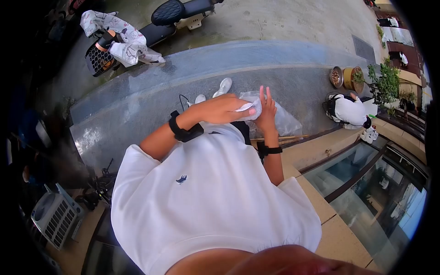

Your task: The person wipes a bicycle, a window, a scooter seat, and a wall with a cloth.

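Crumpled translucent plastic (255, 106) between both hands, in front of the waist. Pinched on its near side by the thumb of the left hand (221, 110), fingers fairly straight and close together. Touching its other side, the right hand (266, 118), two fingers stretched outward, the rest partly bent; impossible to tell whether gripping. Black bands (189, 134) around both wrists, white T-shirt (215, 192) just behind. Beyond the right hand, clear plastic sheeting (288, 121) spread over the grey paving (151, 94), near thin sticks (291, 137). White shoes (225, 86) past the left hand. Farther right, a person in white (348, 110), bent over near a round bowl (337, 77); farther ahead at left, a parked scooter (158, 33) draped with patterned cloth (130, 39).
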Action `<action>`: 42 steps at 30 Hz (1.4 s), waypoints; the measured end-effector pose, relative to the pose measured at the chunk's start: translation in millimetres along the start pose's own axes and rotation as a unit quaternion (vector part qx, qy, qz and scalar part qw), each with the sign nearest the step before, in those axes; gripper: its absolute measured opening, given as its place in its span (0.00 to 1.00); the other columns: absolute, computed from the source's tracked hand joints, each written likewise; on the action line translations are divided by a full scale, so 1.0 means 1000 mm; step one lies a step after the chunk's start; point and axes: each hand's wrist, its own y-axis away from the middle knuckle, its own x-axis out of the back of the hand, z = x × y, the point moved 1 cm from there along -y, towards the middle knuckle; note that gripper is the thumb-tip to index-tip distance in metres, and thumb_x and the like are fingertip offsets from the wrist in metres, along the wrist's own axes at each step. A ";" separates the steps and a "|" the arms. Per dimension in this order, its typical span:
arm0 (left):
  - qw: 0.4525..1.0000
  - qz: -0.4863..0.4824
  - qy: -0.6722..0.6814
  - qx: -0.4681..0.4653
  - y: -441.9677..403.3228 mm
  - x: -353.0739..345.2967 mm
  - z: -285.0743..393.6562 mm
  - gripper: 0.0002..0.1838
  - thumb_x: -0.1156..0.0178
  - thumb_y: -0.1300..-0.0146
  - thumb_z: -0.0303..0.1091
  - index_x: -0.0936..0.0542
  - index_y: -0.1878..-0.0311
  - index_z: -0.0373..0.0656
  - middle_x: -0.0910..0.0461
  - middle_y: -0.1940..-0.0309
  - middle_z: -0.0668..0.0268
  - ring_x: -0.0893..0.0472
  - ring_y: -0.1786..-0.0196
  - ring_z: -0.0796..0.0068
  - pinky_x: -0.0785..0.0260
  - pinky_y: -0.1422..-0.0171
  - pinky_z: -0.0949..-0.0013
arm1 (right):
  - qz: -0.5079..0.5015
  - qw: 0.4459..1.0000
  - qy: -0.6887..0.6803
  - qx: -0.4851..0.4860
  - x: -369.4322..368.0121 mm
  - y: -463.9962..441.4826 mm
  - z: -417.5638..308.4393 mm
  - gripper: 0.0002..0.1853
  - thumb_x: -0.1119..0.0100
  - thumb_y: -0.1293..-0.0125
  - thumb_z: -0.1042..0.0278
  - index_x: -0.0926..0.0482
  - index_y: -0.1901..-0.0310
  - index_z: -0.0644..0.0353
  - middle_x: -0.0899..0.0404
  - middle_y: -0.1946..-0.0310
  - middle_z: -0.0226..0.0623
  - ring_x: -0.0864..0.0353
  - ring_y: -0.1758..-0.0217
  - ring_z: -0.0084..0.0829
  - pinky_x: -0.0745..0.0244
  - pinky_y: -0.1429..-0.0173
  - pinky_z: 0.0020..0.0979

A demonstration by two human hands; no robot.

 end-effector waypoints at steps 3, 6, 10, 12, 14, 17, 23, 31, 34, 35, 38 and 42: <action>0.992 0.082 0.096 -0.001 -0.020 0.015 -0.013 0.26 0.56 0.22 0.53 0.26 0.60 0.35 0.27 0.77 0.55 0.28 0.73 0.62 0.35 0.62 0.59 | -0.033 0.997 -0.062 0.011 -0.018 -0.050 0.019 0.53 0.31 0.46 0.61 0.53 0.22 0.48 0.42 0.27 0.53 0.27 0.39 0.58 0.28 0.42 0.54; 0.993 0.077 0.092 -0.002 -0.044 0.037 -0.010 0.23 0.46 0.28 0.52 0.26 0.60 0.36 0.26 0.77 0.56 0.26 0.72 0.63 0.34 0.62 0.60 | -0.118 0.989 -0.087 -0.028 -0.067 -0.109 0.071 0.49 0.35 0.42 0.65 0.54 0.22 0.50 0.35 0.33 0.58 0.21 0.47 0.59 0.23 0.48 0.53; 0.996 0.085 -0.018 -0.009 -0.098 0.082 -0.040 0.20 0.36 0.35 0.46 0.25 0.54 0.38 0.23 0.73 0.55 0.25 0.71 0.59 0.33 0.61 0.60 | -0.213 0.971 -0.098 -0.036 -0.097 -0.189 0.108 0.46 0.37 0.40 0.66 0.53 0.23 0.50 0.30 0.37 0.58 0.19 0.50 0.57 0.22 0.50 0.51; 0.987 0.139 -0.077 -0.024 -0.125 0.107 -0.063 0.16 0.35 0.37 0.39 0.25 0.53 0.38 0.22 0.71 0.53 0.24 0.70 0.54 0.32 0.61 0.58 | -0.195 0.972 -0.131 0.000 -0.091 -0.222 0.118 0.45 0.38 0.39 0.66 0.52 0.23 0.49 0.29 0.38 0.57 0.18 0.51 0.56 0.22 0.50 0.49; 0.987 0.146 -0.064 -0.037 -0.145 0.134 -0.058 0.15 0.35 0.38 0.36 0.24 0.53 0.39 0.21 0.70 0.53 0.24 0.69 0.53 0.32 0.60 0.58 | -0.173 0.971 -0.160 0.037 -0.084 -0.254 0.124 0.44 0.38 0.39 0.65 0.50 0.24 0.49 0.28 0.39 0.56 0.18 0.51 0.54 0.21 0.49 0.48; 0.992 0.124 -0.020 -0.032 -0.173 0.168 -0.061 0.11 0.35 0.40 0.29 0.23 0.57 0.38 0.20 0.70 0.53 0.22 0.67 0.50 0.30 0.59 0.59 | -0.129 0.964 -0.212 0.095 -0.063 -0.308 0.122 0.42 0.38 0.38 0.64 0.49 0.24 0.49 0.26 0.40 0.54 0.18 0.52 0.52 0.21 0.49 0.46; 0.991 0.003 -0.015 -0.136 -0.219 0.196 -0.058 0.09 0.37 0.36 0.31 0.24 0.62 0.34 0.22 0.63 0.53 0.22 0.58 0.52 0.31 0.53 0.60 | -0.101 0.885 -0.453 0.023 -0.012 -0.391 0.087 0.30 0.36 0.40 0.65 0.30 0.35 0.59 0.21 0.44 0.45 0.19 0.49 0.31 0.23 0.45 0.35; 0.995 0.081 -0.059 0.025 -0.275 0.288 -0.167 0.15 0.46 0.27 0.45 0.28 0.54 0.41 0.22 0.68 0.50 0.23 0.62 0.46 0.33 0.57 0.52 | 0.292 0.945 -0.147 0.003 -0.045 -0.518 0.227 0.08 0.39 0.38 0.68 0.24 0.62 0.63 0.23 0.69 0.39 0.24 0.65 0.34 0.29 0.60 0.35; 0.984 0.173 -0.039 0.024 -0.268 0.336 -0.195 0.19 0.53 0.25 0.50 0.29 0.47 0.45 0.22 0.72 0.49 0.23 0.66 0.46 0.32 0.57 0.51 | 0.111 0.964 -0.212 -0.114 -0.076 -0.540 0.244 0.16 0.33 0.41 0.69 0.26 0.53 0.59 0.24 0.75 0.30 0.26 0.72 0.26 0.30 0.67 0.29; 0.972 0.214 -0.053 0.077 -0.267 0.350 -0.201 0.22 0.56 0.24 0.53 0.28 0.45 0.43 0.21 0.70 0.50 0.22 0.66 0.48 0.32 0.56 0.51 | -0.057 0.893 -0.372 -0.247 -0.087 -0.546 0.236 0.22 0.31 0.41 0.70 0.28 0.47 0.57 0.26 0.76 0.26 0.28 0.74 0.21 0.31 0.69 0.25; 0.963 0.216 0.070 0.143 -0.268 0.373 -0.234 0.32 0.63 0.23 0.60 0.25 0.43 0.39 0.17 0.65 0.50 0.20 0.61 0.53 0.30 0.52 0.53 | -0.118 0.865 -0.451 -0.184 -0.082 -0.576 0.152 0.33 0.31 0.43 0.75 0.32 0.36 0.52 0.31 0.80 0.22 0.32 0.76 0.16 0.35 0.70 0.20; 0.976 0.200 0.053 0.071 -0.271 0.381 -0.244 0.40 0.65 0.25 0.66 0.22 0.48 0.34 0.18 0.59 0.50 0.20 0.57 0.62 0.30 0.49 0.61 | -0.291 0.843 -0.449 0.052 -0.105 -0.624 0.098 0.40 0.37 0.40 0.78 0.36 0.26 0.44 0.31 0.76 0.23 0.33 0.73 0.18 0.34 0.66 0.18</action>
